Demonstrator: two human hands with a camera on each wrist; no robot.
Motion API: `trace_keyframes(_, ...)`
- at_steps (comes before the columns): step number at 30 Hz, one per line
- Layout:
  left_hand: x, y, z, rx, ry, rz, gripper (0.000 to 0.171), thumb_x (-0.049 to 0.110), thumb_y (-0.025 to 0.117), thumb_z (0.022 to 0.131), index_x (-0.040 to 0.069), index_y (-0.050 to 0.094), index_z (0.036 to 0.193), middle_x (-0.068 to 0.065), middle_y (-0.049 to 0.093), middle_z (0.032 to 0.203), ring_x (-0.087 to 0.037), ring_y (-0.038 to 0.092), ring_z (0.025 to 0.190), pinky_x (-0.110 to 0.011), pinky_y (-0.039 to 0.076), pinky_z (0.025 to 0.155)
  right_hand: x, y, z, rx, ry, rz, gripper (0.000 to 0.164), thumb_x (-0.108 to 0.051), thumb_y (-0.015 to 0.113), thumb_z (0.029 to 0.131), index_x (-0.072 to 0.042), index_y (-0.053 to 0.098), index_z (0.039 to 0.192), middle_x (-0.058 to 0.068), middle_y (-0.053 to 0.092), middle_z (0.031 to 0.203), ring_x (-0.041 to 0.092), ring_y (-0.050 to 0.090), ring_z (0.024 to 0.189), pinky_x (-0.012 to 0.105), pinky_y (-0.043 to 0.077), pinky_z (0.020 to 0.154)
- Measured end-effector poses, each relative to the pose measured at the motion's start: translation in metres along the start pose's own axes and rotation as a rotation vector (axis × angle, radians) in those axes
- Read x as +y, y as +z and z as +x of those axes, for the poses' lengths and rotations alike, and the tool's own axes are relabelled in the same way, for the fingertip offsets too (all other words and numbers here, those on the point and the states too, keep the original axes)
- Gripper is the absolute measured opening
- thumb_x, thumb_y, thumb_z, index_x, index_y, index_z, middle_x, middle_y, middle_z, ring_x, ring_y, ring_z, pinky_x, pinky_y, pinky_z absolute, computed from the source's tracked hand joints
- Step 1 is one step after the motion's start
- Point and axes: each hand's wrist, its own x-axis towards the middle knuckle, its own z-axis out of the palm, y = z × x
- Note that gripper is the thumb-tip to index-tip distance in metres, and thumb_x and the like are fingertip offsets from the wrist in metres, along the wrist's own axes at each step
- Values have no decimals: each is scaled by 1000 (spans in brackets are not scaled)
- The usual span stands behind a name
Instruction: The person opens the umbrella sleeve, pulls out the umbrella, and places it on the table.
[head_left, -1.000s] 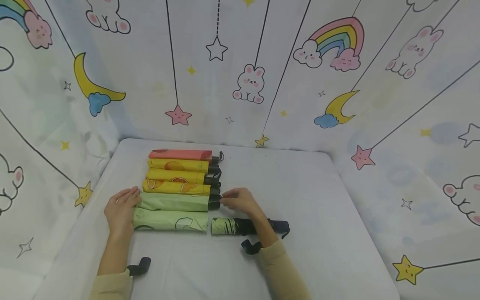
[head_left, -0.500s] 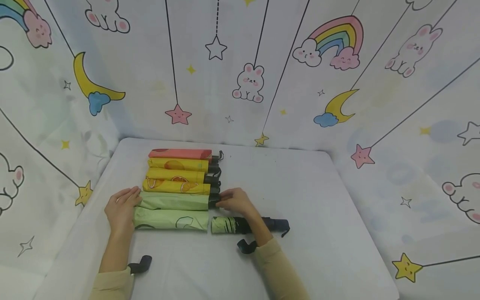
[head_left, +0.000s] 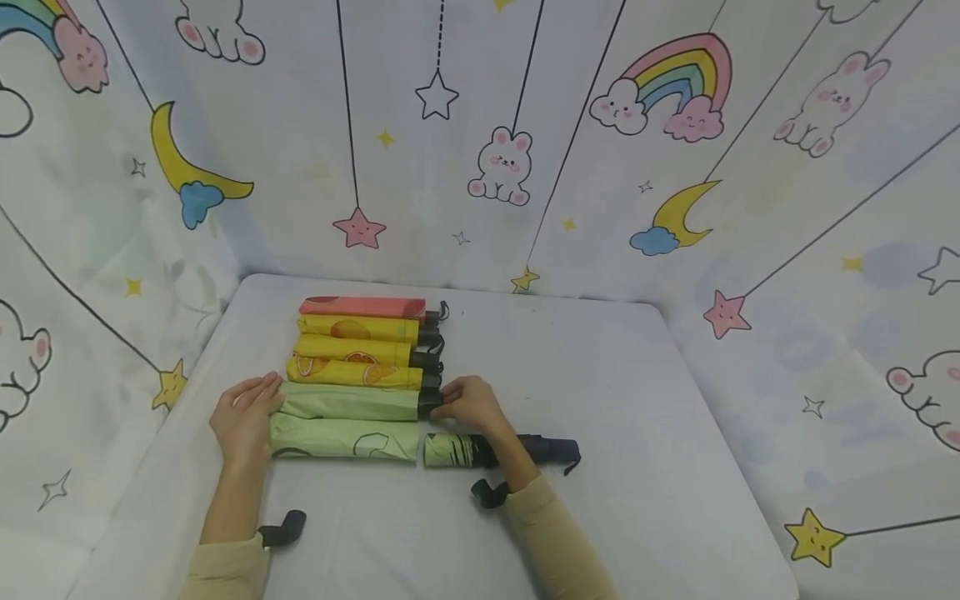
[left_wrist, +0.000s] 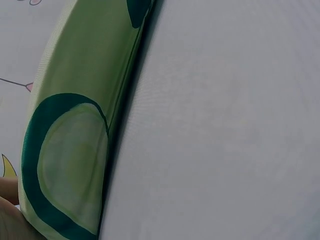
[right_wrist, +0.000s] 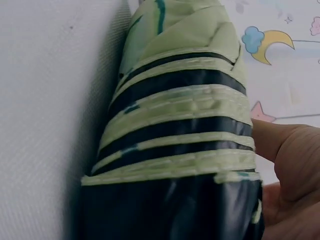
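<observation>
A folded light green umbrella (head_left: 348,402) lies crosswise on the table, its black handle (head_left: 425,405) pointing right. My left hand (head_left: 243,417) touches its left end, fingers extended over the tip. At the other end my right hand (head_left: 471,403) pinches the handle between thumb and fingers. Just in front lies a second light green fabric roll (head_left: 341,439) with a dark green outline print, no handle showing. Its rounded print (left_wrist: 70,165) fills the left wrist view's left side. Under my right forearm is a folded black-and-green umbrella (head_left: 555,451), its pleated stripes (right_wrist: 175,130) close in the right wrist view.
Behind, several folded umbrellas lie in a parallel stack: yellow ones with orange-slice prints (head_left: 356,372) and a red one (head_left: 363,307) farthest back, all handles to the right. The white table (head_left: 615,392) meets a cartoon-printed cloth backdrop (head_left: 300,125) at its back and sides.
My right hand has moved slightly left, from beside the green umbrella's handle end onto it. The left hand and the umbrellas stay almost where they were.
</observation>
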Motion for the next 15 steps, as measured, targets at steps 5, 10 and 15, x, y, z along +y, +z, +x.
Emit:
trace_keyframes(5, 0, 1, 0, -1, -5, -2, 48, -25, 64, 88, -1, 54, 129, -5, 77, 112, -20, 69, 119, -25, 56, 96, 2, -4, -2, -16, -15, 68, 44, -19, 92, 79, 1, 75, 114, 8, 75, 98, 20, 70, 90, 39, 61, 83)
trace_keyframes(10, 2, 0, -3, 7, -22, 1, 47, -25, 62, 90, 1, 53, 127, -2, 75, 110, -20, 69, 121, -25, 55, 97, 3, -7, -5, -22, 11, 199, 49, -20, 93, 79, 1, 74, 119, 10, 76, 103, 21, 71, 93, 38, 62, 84)
trace_keyframes(15, 5, -1, -5, 6, -53, -46, 49, -25, 62, 90, 1, 51, 131, -4, 75, 114, -18, 69, 120, -24, 55, 97, 1, -8, -7, -24, 30, 322, 50, -23, 93, 79, 3, 74, 118, 11, 77, 102, 21, 72, 92, 38, 62, 86)
